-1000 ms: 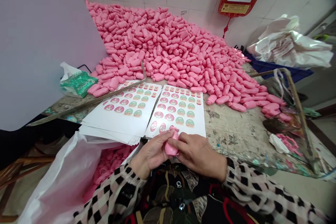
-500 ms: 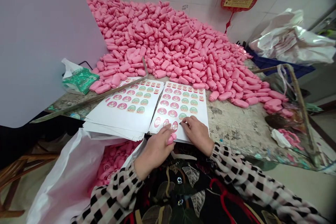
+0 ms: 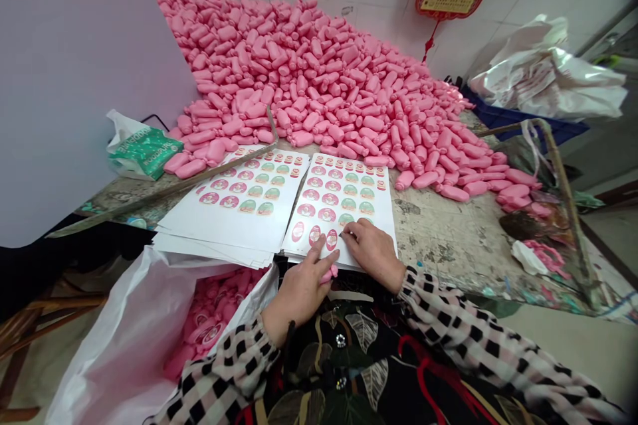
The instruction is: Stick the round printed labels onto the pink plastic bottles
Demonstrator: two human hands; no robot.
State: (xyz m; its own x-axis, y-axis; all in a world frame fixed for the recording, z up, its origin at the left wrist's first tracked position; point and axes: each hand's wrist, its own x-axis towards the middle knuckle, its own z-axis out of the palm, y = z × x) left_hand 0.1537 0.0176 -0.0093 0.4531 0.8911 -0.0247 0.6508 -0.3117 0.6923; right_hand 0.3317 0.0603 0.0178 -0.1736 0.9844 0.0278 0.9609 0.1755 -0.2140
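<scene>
Tucked in the left hand (image 3: pixel 299 292) is a pink bottle (image 3: pixel 329 273), at the near edge of the sheet (image 3: pixel 382 212). On the sheet, the right hand (image 3: pixel 373 252) has bent fingers beside a flat red sticker (image 3: pixel 331 240); I cannot tell if they hold anything.

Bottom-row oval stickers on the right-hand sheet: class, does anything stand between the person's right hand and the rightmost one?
Nothing visible does: the right hand has its fingertips just beside the rightmost oval sticker. The left hand, holding a pink bottle, has fingers left of and below it.
</scene>
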